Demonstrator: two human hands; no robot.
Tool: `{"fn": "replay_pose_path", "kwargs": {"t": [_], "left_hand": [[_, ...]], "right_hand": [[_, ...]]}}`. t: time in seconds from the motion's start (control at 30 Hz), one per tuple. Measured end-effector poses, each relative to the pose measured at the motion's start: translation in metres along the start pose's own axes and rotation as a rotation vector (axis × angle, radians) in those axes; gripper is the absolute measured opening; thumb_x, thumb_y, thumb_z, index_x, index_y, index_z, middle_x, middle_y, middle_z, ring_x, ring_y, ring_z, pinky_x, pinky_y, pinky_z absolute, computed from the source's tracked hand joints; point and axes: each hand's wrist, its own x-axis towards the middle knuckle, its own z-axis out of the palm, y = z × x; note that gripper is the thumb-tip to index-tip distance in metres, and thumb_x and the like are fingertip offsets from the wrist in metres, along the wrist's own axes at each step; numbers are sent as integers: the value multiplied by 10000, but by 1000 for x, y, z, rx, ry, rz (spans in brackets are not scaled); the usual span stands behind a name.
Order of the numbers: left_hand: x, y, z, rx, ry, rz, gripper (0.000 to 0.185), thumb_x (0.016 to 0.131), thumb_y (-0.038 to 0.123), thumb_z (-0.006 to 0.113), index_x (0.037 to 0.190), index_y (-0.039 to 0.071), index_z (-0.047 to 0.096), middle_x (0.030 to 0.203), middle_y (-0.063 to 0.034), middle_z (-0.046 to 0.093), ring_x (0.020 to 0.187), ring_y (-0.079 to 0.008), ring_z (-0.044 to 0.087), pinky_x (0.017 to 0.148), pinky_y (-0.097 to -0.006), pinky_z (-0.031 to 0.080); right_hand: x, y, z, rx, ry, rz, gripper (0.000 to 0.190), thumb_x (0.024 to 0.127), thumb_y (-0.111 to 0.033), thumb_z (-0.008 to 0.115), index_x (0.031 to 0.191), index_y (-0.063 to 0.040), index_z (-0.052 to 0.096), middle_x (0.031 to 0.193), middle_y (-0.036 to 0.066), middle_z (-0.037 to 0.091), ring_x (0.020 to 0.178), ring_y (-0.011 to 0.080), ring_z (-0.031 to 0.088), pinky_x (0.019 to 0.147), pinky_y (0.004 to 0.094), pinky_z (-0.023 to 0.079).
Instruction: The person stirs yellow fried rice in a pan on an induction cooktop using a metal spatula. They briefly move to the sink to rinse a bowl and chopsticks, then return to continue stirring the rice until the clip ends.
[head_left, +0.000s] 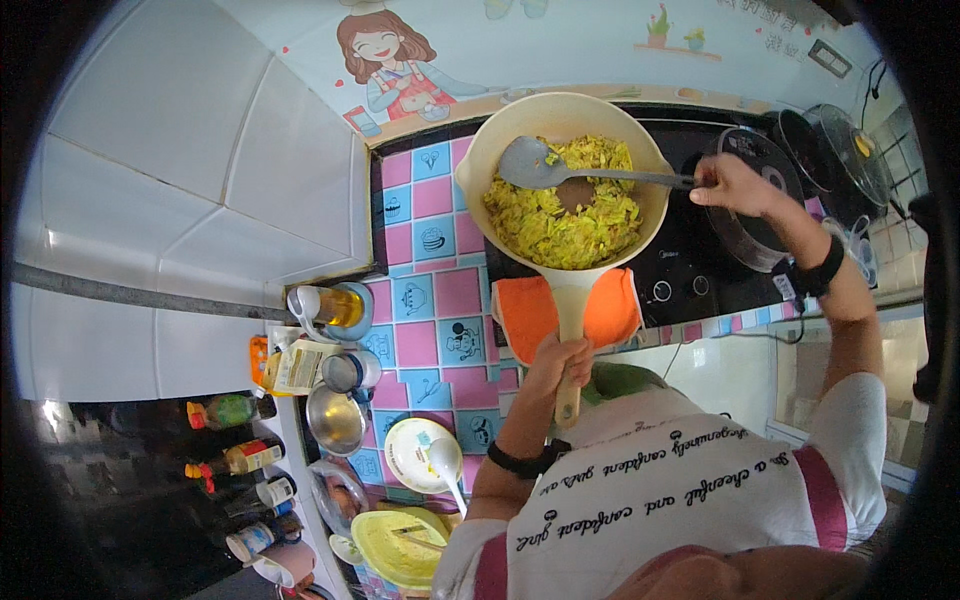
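Observation:
My left hand (561, 365) is closed around the cream handle (571, 307) of a deep cream-coloured pan (652, 142), which sits on the black cooktop. My right hand (731, 184) grips the dark handle end of a grey spatula (534, 163). The spatula's broad head is over the pan's left part, with a small bit of food on it. Chopped yellow-green food (577, 240) lies in a ring in the pan, and the brown pan bottom shows in the middle. An orange cloth (525, 311) lies beneath the pan's handle.
Right of the pan, a glass lid (750, 225) lies on the cooktop (675, 259), near more dark cookware. Along the left stand an oil jug (339, 307), a steel bowl (337, 418), a plate with a white spoon (405, 457), a yellow-green basin (397, 570) and several bottles.

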Motion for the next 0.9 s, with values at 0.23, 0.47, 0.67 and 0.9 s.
{"fn": "replay_pose_path", "kwargs": {"t": [0.23,0.47,0.67,0.9], "left_hand": [[3,-2,-5,22,-89,46,120,831,137,518,823,76,415,581,26,358,429,-64,368,337,-219,345],[2,-3,-3,-27,-14,-36,129,798,136,539,826,79,426,580,4,386,414,-79,377,344,-231,348],[1,-3,-3,-28,51,-32,133,796,134,542,872,78,448,593,-1,387,406,-76,360,336,-227,326],[-1,-2,6,-8,106,2,161,786,164,561,852,81,439,583,1,390,384,-76,345,336,-224,302]], "right_hand": [[13,-41,-67,-1020,202,134,275,663,-271,680,777,-33,604,703,141,591,737,326,585,663,413,471],[54,-66,-78,-1382,66,-160,121,593,-180,669,639,-74,632,619,98,591,635,272,601,613,375,483],[88,-54,-92,-1318,-113,-126,225,550,-238,754,654,-60,664,625,105,607,661,260,621,615,359,501],[93,-41,-107,-1142,-361,-12,246,529,-245,765,649,-53,668,630,104,616,639,258,614,584,378,481]]}}
